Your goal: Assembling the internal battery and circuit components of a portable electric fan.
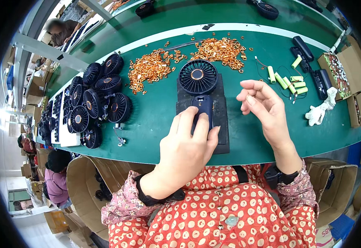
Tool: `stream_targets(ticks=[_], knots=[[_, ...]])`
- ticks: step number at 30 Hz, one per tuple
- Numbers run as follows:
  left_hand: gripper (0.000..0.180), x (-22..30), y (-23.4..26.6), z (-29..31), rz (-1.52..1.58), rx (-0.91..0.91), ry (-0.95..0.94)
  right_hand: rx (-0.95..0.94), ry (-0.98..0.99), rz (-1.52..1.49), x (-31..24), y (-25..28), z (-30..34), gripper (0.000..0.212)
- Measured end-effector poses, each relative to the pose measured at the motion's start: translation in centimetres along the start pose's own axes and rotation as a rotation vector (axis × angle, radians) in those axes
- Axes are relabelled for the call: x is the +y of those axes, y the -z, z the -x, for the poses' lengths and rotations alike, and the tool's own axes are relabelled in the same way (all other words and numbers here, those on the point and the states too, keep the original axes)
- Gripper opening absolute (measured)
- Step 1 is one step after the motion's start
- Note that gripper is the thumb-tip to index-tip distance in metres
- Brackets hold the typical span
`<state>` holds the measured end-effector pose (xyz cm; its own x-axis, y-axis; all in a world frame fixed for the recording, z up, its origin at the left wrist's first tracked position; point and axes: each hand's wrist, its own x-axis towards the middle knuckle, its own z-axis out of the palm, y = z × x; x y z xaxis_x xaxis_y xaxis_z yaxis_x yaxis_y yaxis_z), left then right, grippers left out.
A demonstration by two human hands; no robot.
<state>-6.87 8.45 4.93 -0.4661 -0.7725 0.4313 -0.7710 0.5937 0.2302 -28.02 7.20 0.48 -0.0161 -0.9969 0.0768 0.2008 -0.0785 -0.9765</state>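
A dark blue handheld fan with a round ribbed black head (197,77) and a short handle (203,108) lies on a black pad (220,138) in front of me. My left hand (187,138) is closed around the handle, fingers over its left side and top, thumb near the right edge. The fan head points away from me. My right hand (264,105) is raised over the green table, right of the pad. Its fingers are loosely curled and apart from the thumb, and I see nothing between them.
Two heaps of small orange rings (149,71) lie beyond the fan. Several black fans (92,103) are piled at left. Green battery cells with wires (288,84), dark handle shells (322,84), a white glove (321,108) and a carton (336,74) are at right. Open cardboard boxes (83,182) flank me.
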Motion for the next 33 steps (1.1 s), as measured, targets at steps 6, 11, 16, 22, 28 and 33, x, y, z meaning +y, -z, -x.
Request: stream_targets(ticks=[6,11,16,22,28,33], knots=[[0.035,0.7,-0.9,0.0,-0.172,-0.06,-0.036,-0.034,-0.013,0.042,0.0,-0.2,0.2,0.032],[0.036,0.7,-0.9,-0.3,-0.168,-0.082,-0.053,-0.032,-0.001,0.116,0.2,-0.5,0.2,0.031],[0.037,0.6,0.0,-0.4,-0.142,-0.172,-0.025,-0.011,-0.013,0.173,0.6,-0.6,0.0,0.031],[0.032,-1.5,0.0,-0.2,-0.025,-0.139,-0.129,0.014,-0.071,0.204,1.4,-0.8,-0.3,0.024],[0.029,-3.5,-0.2,-0.3,0.073,-0.065,-0.242,-0.144,0.318,0.898,0.5,-2.3,-2.4,0.019],[0.033,-5.4,-1.2,0.5,0.202,-0.046,-0.245,-0.228,0.21,1.005,1.4,-3.0,-4.3,0.034]])
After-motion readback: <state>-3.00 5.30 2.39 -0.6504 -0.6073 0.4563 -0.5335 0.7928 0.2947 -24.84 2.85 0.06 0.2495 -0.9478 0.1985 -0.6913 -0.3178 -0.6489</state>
